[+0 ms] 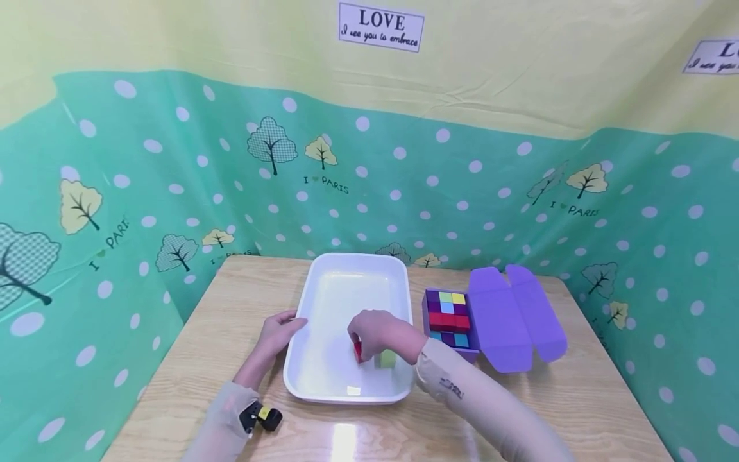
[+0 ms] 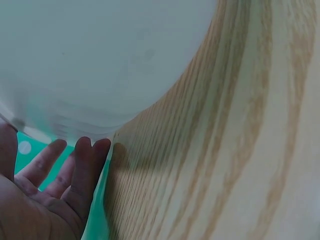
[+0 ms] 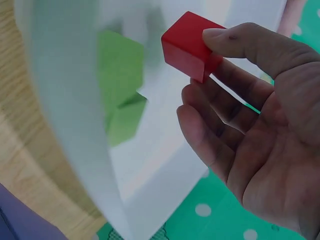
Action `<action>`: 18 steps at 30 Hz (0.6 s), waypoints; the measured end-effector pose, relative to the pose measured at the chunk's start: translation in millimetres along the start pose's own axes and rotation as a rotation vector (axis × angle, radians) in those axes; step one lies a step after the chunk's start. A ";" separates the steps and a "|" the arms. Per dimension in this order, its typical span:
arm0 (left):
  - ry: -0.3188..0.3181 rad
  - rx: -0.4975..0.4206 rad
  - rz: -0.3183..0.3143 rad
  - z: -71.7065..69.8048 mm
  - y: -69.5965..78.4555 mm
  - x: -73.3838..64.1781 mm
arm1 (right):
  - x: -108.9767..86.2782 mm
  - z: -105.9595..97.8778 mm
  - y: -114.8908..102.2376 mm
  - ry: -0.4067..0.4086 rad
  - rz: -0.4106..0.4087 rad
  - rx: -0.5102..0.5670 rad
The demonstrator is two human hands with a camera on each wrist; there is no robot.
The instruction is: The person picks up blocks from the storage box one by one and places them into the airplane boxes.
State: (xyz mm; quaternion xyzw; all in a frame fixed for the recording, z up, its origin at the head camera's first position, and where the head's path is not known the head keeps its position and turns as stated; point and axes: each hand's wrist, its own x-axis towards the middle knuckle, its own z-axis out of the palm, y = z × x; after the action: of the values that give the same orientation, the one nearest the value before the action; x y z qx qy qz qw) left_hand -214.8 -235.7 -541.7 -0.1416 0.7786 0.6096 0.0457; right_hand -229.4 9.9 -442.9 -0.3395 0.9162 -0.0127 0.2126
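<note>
A white tray [image 1: 346,301] lies on the wooden table. Over its near right part, my right hand [image 1: 375,333] pinches a red cube block [image 3: 187,42] between thumb and fingers, the other fingers loosely bent beneath. Light green blocks [image 3: 122,65] sit on the tray floor beside it, partly covered by the hand in the head view. At the tray's left side, my left hand [image 1: 280,332] rests on the rim, thumb across the edge. Its loosely extended fingers [image 2: 82,170] touch or nearly touch the outer wall in the left wrist view.
Right of the tray stands an open purple box [image 1: 475,340] holding several coloured cubes, its lid [image 1: 508,321] folded out to the right. A small black device [image 1: 260,417] is on the left wrist. Patterned green cloth [image 1: 358,212] hangs behind the table.
</note>
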 end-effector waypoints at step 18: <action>-0.010 0.050 -0.026 2.6 4.3 -3.7 | -63.4 -35.2 75.0 0.160 0.035 0.212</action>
State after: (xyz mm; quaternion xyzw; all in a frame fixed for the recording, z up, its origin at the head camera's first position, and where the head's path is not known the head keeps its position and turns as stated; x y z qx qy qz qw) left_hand -212.7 -231.6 -537.4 -0.1474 0.7913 0.5902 0.0610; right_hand -246.7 103.1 -399.3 -0.2968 0.9296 -0.1328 0.1736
